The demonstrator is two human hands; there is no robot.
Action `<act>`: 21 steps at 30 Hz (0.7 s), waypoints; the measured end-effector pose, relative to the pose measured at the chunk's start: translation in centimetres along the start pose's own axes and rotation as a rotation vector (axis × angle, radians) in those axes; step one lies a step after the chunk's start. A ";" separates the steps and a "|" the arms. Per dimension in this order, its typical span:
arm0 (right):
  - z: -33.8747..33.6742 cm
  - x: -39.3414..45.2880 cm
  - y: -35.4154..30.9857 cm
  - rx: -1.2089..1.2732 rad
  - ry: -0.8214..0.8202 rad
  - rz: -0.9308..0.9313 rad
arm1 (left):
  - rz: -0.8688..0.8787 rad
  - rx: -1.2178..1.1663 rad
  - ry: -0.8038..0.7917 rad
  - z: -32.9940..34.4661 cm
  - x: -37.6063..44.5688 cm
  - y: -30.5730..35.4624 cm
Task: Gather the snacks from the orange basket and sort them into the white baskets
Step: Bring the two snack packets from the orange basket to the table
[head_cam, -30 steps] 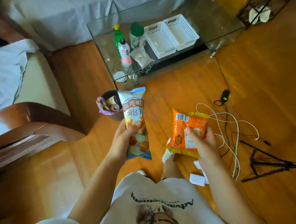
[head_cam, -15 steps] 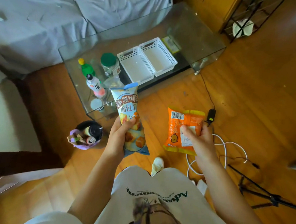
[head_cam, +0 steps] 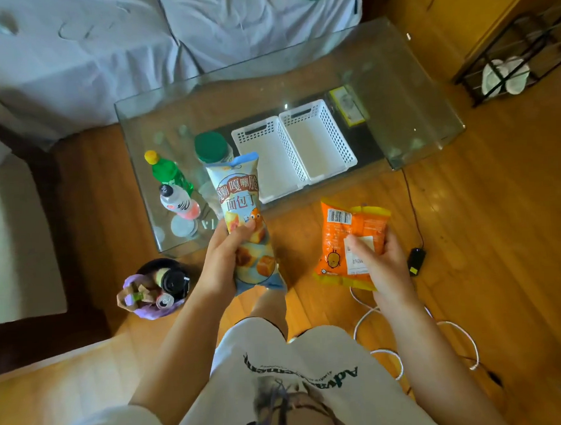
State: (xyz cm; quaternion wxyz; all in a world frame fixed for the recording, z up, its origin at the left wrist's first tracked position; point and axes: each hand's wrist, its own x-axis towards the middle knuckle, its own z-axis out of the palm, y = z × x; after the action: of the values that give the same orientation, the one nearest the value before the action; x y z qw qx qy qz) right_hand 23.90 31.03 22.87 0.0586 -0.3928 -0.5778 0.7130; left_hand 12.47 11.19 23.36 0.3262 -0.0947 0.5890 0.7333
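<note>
My left hand (head_cam: 224,257) grips a tall pale-blue snack bag (head_cam: 239,195) printed with bread cubes, holding it upright just in front of the glass table. My right hand (head_cam: 377,259) grips an orange snack packet (head_cam: 345,231) with a barcode, held over the wooden floor to the right. Two white perforated baskets stand side by side on the glass table, the left basket (head_cam: 271,160) and the right basket (head_cam: 317,139), both with nothing inside. The orange basket is not in view.
The glass table (head_cam: 407,114) also carries a green bottle (head_cam: 168,171), a pink-and-white bottle (head_cam: 179,201), a green-lidded jar (head_cam: 212,147) and a yellow-edged item (head_cam: 348,106). A bin of rubbish (head_cam: 155,288) stands at the left; white cables (head_cam: 387,353) and a black adapter (head_cam: 416,260) lie at the right.
The view has moved closer to the glass table, and both hands have carried their bags forward toward the white baskets. Both grips are unchanged.
</note>
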 end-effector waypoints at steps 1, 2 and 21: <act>0.6 1.5 -0.9 -0.008 -0.011 0.005 | 0.002 -0.016 0.007 0.2 1.5 0.8; 1.3 3.1 -1.8 -0.018 -0.018 0.010 | 0.003 -0.034 0.013 0.3 3.1 1.6; 14.3 26.6 -12.3 -0.187 -0.052 0.126 | -0.049 -0.194 0.175 -2.7 24.4 13.6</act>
State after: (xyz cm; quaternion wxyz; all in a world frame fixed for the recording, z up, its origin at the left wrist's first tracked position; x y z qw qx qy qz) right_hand -7.84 38.22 20.86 -0.0383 -0.4137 -0.6174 0.6680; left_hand -14.94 16.41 20.71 0.2807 -0.2039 0.5390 0.7675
